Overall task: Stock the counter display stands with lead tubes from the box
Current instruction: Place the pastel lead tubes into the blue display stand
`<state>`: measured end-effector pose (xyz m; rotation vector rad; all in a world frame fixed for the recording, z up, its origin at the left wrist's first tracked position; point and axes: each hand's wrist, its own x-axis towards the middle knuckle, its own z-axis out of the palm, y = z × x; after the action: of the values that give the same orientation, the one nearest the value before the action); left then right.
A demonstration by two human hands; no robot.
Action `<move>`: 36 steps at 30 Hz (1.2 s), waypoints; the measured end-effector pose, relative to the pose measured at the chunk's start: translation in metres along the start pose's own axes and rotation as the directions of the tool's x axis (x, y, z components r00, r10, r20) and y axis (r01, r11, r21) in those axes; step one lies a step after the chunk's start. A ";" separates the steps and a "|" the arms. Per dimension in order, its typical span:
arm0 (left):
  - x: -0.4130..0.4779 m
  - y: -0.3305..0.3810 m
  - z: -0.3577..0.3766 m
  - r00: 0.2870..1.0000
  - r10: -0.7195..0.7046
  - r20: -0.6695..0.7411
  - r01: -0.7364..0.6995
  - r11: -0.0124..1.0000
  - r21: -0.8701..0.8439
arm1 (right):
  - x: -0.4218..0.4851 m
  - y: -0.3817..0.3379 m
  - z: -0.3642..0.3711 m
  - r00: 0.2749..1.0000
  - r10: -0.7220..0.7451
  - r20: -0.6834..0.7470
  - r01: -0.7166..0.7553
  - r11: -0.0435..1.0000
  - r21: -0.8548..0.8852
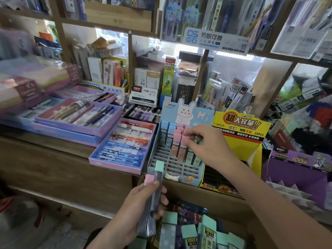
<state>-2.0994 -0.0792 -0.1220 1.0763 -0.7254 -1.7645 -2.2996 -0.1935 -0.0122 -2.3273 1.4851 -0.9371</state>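
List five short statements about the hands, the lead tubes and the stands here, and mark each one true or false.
1. The left hand holds lead tubes with a mint cap and a pink cap. True.
2. The box holds mint-capped tubes. True.
3. The right hand reaches into the box. False: it pinches a pink tube in the bunny stand.
4. The bunny stand's front slots are full. False: they are empty; tubes stand farther back.
5. The yellow stand sits left of the bunny stand. False: it sits to its right.
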 end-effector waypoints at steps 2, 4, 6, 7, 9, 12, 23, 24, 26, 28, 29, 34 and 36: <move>0.000 0.000 0.001 1.000 -0.001 -0.006 0.001 1.000 0.003 | 0.003 -0.001 0.001 1.000 -0.011 0.000 0.011 1.000 -0.011; 0.000 0.000 0.002 1.000 0.000 -0.017 0.000 1.000 0.005 | 0.005 -0.003 0.003 1.000 -0.007 0.001 0.007 1.000 -0.016; 0.000 0.000 0.002 1.000 0.001 -0.025 0.000 1.000 0.008 | 0.006 -0.005 0.006 1.000 0.006 -0.006 -0.006 1.000 -0.019; 0.000 0.001 0.003 1.000 0.002 -0.028 -0.001 1.000 0.011 | 0.006 -0.005 0.008 1.000 0.011 -0.014 -0.011 1.000 -0.014; -0.001 0.001 0.004 0.999 0.004 -0.033 -0.003 1.000 0.015 | 0.005 -0.006 0.011 0.999 0.020 -0.028 -0.021 1.000 -0.005; -0.001 0.002 0.005 0.999 0.002 -0.034 -0.001 1.000 0.015 | 0.004 -0.006 0.016 0.999 0.036 -0.019 -0.036 0.999 -0.011; -0.001 0.001 0.003 1.000 0.030 0.008 -0.030 0.999 0.019 | 0.004 -0.011 0.011 0.999 -0.021 0.028 0.025 0.988 -0.155; -0.001 0.001 0.003 0.999 0.031 0.014 -0.032 0.999 0.020 | 0.002 -0.011 0.010 1.000 -0.029 0.012 0.031 0.989 -0.148; -0.002 0.002 0.004 0.999 0.032 0.021 -0.033 0.999 0.008 | -0.006 -0.013 0.009 0.996 -0.053 -0.067 0.048 0.995 -0.083; -0.003 0.003 0.005 0.999 0.038 0.025 -0.038 0.999 0.005 | -0.017 -0.017 0.010 0.992 -0.019 -0.127 0.027 0.998 0.061; -0.004 0.004 0.005 0.999 0.041 0.025 -0.042 0.999 0.009 | -0.023 -0.018 0.011 0.993 0.021 -0.117 -0.003 0.988 0.153; -0.007 0.006 0.008 0.998 0.033 0.058 -0.035 0.999 0.032 | -0.040 -0.023 0.020 0.981 0.145 0.133 -0.181 0.929 0.323; -0.008 0.006 0.010 0.996 0.046 0.077 -0.050 0.998 0.047 | -0.046 -0.026 0.023 0.956 0.174 0.236 -0.254 0.893 0.371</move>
<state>-2.1042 -0.0743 -0.1103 1.0204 -0.8378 -1.7620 -2.2797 -0.1450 -0.0348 -1.8618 1.2960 -0.8297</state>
